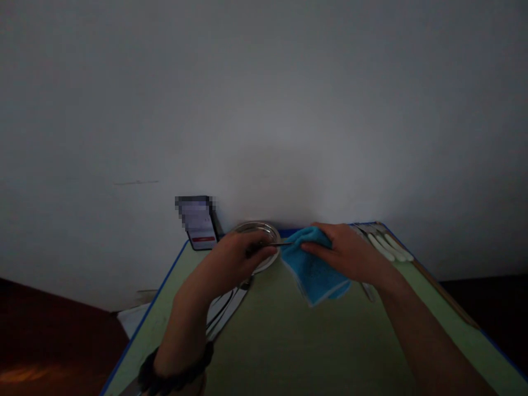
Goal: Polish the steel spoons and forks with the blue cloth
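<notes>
My left hand (pixel 243 253) is closed in a pinch on a thin metal utensil (pixel 282 243). Only a short length of its narrow shaft shows, so I cannot tell its kind. A blue cloth (pixel 315 275) with a pale edge is gripped in my right hand (pixel 344 250), folded around the utensil's other end. The cloth's lower corner hangs over the table. Just behind my left hand stands a round, shiny metal dish (pixel 258 224), partly hidden by the fingers.
Several white-handled utensils (pixel 390 245) lie at the table's (pixel 289 341) back right. Beneath my right wrist is a metal piece (pixel 368 292). A phone (pixel 200 223) leans against the wall (pixel 264 110). Partly behind my left forearm lie white and dark long items (pixel 229 311).
</notes>
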